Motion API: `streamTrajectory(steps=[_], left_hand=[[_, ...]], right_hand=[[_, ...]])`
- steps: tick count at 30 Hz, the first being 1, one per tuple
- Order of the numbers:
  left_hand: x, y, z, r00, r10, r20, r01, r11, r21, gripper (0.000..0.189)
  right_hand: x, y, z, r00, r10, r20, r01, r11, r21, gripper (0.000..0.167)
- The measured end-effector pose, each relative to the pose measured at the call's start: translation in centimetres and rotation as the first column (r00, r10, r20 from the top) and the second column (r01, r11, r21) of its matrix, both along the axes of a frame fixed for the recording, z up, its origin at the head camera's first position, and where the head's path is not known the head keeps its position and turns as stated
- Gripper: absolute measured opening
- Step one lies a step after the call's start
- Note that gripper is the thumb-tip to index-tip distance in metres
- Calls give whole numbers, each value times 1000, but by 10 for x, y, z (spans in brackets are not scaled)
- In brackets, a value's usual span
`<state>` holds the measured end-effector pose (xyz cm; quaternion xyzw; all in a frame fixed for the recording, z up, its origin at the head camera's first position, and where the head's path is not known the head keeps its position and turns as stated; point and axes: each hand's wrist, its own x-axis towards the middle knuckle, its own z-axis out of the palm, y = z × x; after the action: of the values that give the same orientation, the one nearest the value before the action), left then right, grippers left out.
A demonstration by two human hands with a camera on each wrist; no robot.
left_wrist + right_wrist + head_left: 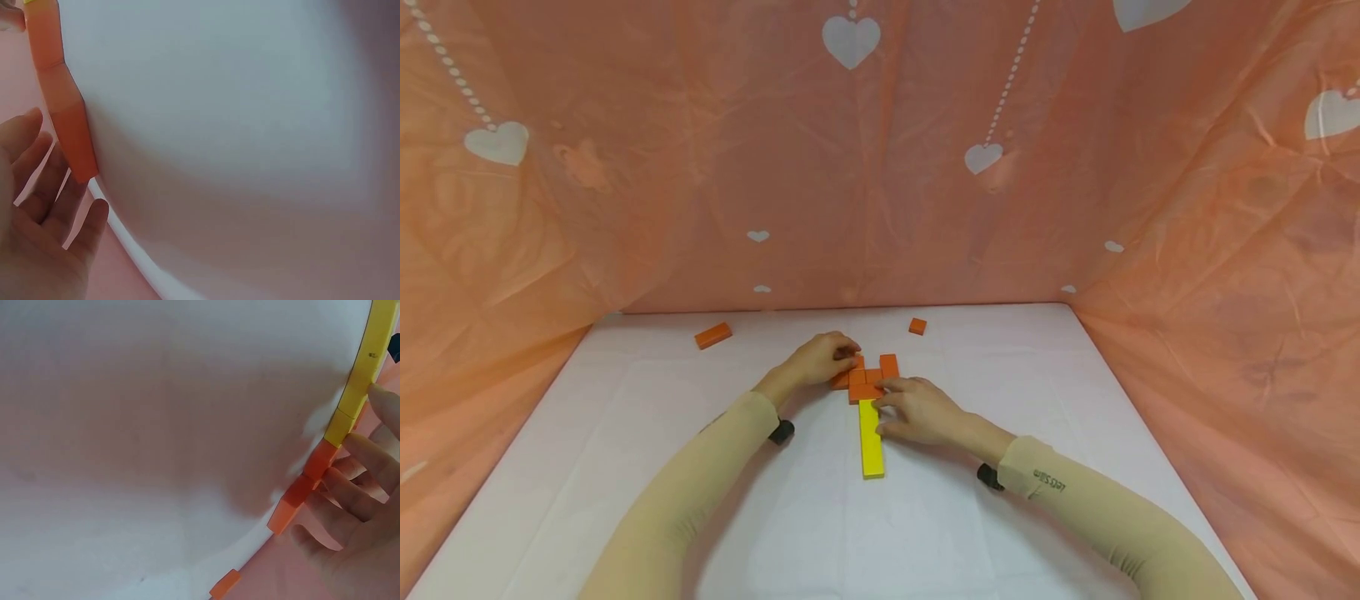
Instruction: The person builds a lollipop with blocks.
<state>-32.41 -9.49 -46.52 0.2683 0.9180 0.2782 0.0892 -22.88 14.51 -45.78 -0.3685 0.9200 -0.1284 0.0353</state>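
Note:
In the head view, flat orange blocks (866,390) lie joined in a cluster at the table's middle. From the cluster's near side a yellow strip (871,450) runs toward the person; the right wrist view shows a seam in the yellow strip (364,369). At the upper left of the cluster is the left hand (820,358), its loosely bent fingers beside an orange block (74,140). The right hand (921,408) lies along the right side, with spread fingertips right at the yellow strip and the neighbouring orange blocks (290,503).
One loose orange block (713,336) lies at the back left of the white table (940,542). A smaller orange block (917,327) is behind the cluster, toward the back edge. Orange curtains (917,217) with hearts surround the back and sides.

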Motion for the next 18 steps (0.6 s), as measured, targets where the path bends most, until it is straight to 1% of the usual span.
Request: streamTrajectory(steps=[5,10,13,15,18], left_hand=[[4,-2,1,1000,18,-13,-17,1000,17,33],[8,-6,3,999,26,-40,-26,999,21,31],[10,-8,5,999,29,-44,-28,999,28,30],[14,-9,6,998,23,-50,-22,1000,21,30],[22,-9,10,997,12,-76,-13,1000,-11,30]], right_hand=[[-1,0,-1,1000,-23,20,23,1000,-12,44],[-2,0,-2,1000,-9,11,10,1000,-28,42],[-3,-1,-2,1000,-1,3,1,1000,-29,43],[-3,-1,-2,1000,1,-3,-1,1000,-30,43],[-3,0,1,1000,-8,-5,8,999,-47,42]])
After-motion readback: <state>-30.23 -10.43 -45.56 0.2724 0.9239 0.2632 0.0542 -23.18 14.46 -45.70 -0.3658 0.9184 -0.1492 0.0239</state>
